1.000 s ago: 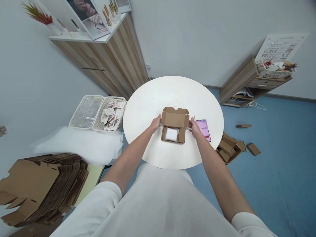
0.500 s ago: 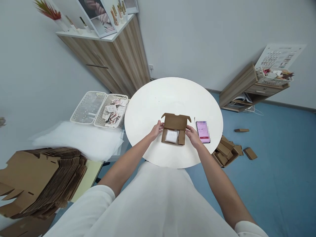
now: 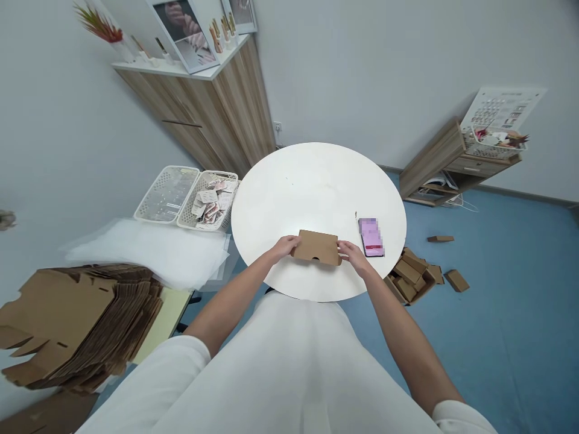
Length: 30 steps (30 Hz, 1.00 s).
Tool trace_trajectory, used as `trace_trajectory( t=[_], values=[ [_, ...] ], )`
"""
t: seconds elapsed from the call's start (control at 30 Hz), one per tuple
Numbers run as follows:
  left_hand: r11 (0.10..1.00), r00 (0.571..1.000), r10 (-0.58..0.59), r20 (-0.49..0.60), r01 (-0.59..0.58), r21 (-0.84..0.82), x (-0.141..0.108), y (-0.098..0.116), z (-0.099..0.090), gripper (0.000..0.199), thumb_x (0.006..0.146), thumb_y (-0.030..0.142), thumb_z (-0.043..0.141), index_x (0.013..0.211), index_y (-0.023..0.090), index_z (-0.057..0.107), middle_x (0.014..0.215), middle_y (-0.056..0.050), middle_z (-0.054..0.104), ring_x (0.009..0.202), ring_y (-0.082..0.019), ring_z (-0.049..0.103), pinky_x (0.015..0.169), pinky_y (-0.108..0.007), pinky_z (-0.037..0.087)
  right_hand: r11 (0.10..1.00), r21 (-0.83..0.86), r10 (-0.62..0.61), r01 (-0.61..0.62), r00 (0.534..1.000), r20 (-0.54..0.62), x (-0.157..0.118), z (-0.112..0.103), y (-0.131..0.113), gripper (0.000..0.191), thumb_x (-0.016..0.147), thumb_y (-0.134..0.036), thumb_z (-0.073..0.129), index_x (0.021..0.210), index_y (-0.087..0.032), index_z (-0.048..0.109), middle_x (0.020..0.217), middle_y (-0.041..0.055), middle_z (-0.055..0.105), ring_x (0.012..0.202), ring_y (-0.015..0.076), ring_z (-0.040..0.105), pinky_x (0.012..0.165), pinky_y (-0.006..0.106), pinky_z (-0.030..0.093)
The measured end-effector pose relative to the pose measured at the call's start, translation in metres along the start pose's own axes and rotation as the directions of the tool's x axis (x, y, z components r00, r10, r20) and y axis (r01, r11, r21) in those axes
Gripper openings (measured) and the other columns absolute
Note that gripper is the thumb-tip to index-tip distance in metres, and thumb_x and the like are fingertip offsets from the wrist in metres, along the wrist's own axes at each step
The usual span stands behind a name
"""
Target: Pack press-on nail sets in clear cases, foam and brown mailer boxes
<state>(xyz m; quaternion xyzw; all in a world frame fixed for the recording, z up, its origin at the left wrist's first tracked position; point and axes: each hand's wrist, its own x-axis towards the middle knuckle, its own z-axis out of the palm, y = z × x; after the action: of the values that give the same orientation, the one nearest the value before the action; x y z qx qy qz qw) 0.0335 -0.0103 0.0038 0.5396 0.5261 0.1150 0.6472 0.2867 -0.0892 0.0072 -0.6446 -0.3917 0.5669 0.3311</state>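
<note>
A small brown cardboard box [image 3: 317,246] is on the white round table [image 3: 312,181], near its front edge. Its lid lies folded down over the top, and the lid's front edge with its side tabs still shows outside the box. My left hand [image 3: 286,246] holds the left side, fingers closed against the cardboard. At the right side my right hand [image 3: 353,253] grips the box between thumb and fingers. The white packet inside is hidden under the lid. A phone [image 3: 371,237] with a lit pink screen lies just right of my right hand.
Left of the table stand a basket of small cards [image 3: 211,202] and a basket of clear packets [image 3: 165,196]. White foam sheets [image 3: 149,250] and a stack of flat cartons [image 3: 81,325] are nearer me. On the floor at right, a carton [image 3: 409,277] holds several small boxes.
The lid, which stood upright at the back, has swung forward and down over the box, covering the white packet. Both hands have moved slightly toward me along its sides.
</note>
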Motion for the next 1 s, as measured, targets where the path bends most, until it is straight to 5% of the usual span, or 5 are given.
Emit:
trace_trajectory(
  t=[0.27, 0.47, 0.6, 0.77, 1.0],
  values=[
    [0.961, 0.974, 0.010, -0.226, 0.053, 0.271, -0.002, -0.021, 0.013, 0.056, 0.072, 0.043, 0.054, 0.121, 0.018, 0.041, 0.116, -0.011, 0.052, 0.092, -0.018, 0.057, 0.072, -0.026, 0.044, 0.973, -0.223, 0.010, -0.068, 0.968, -0.250, -0.002, 0.024, 0.027, 0.049, 0.067, -0.039, 0.055, 0.112, -0.021, 0.047, 0.090, 0.0032, 0.060, 0.075, 0.0152, 0.058, 0.066, 0.028, 0.045],
    [0.896, 0.948, 0.050, -0.313, 0.096, 0.433, 0.001, -0.034, 0.028, 0.056, 0.073, 0.040, 0.052, 0.120, 0.013, 0.038, 0.117, -0.015, 0.049, 0.101, -0.022, 0.053, 0.079, -0.030, 0.041, 0.918, -0.384, -0.019, -0.097, 0.957, -0.288, 0.002, 0.036, 0.048, 0.042, 0.070, -0.036, 0.050, 0.109, -0.019, 0.047, 0.082, 0.0028, 0.060, 0.078, 0.0172, 0.058, 0.068, 0.029, 0.042],
    [0.857, 0.912, 0.159, -0.378, 0.063, 0.512, -0.002, -0.037, 0.033, 0.049, 0.075, 0.035, 0.050, 0.119, 0.015, 0.041, 0.120, -0.014, 0.047, 0.112, -0.025, 0.044, 0.087, -0.034, 0.036, 0.889, -0.457, -0.139, -0.033, 0.931, -0.338, -0.002, 0.042, 0.050, 0.043, 0.072, -0.035, 0.046, 0.111, -0.016, 0.046, 0.096, 0.0085, 0.058, 0.090, 0.0205, 0.055, 0.074, 0.032, 0.042],
    [0.818, 0.920, 0.273, -0.281, -0.068, 0.572, -0.019, -0.038, 0.031, 0.046, 0.076, 0.026, 0.044, 0.121, 0.020, 0.041, 0.126, -0.008, 0.046, 0.118, -0.024, 0.039, 0.095, -0.039, 0.031, 0.832, -0.550, -0.258, 0.063, 0.923, -0.284, -0.019, 0.042, 0.053, 0.044, 0.072, -0.033, 0.047, 0.113, -0.018, 0.045, 0.109, 0.0092, 0.055, 0.104, 0.0231, 0.050, 0.085, 0.037, 0.039],
    [0.787, 0.921, 0.368, -0.127, -0.236, 0.570, -0.036, -0.040, 0.031, 0.070, 0.062, 0.014, 0.051, 0.129, 0.024, 0.032, 0.119, -0.005, 0.053, 0.109, -0.024, 0.047, 0.091, -0.037, 0.037, 0.802, -0.576, -0.314, 0.157, 0.931, -0.185, -0.033, 0.048, 0.066, 0.055, 0.066, -0.030, 0.054, 0.119, -0.021, 0.040, 0.112, 0.0071, 0.055, 0.106, 0.0242, 0.050, 0.092, 0.043, 0.034]
  ],
)
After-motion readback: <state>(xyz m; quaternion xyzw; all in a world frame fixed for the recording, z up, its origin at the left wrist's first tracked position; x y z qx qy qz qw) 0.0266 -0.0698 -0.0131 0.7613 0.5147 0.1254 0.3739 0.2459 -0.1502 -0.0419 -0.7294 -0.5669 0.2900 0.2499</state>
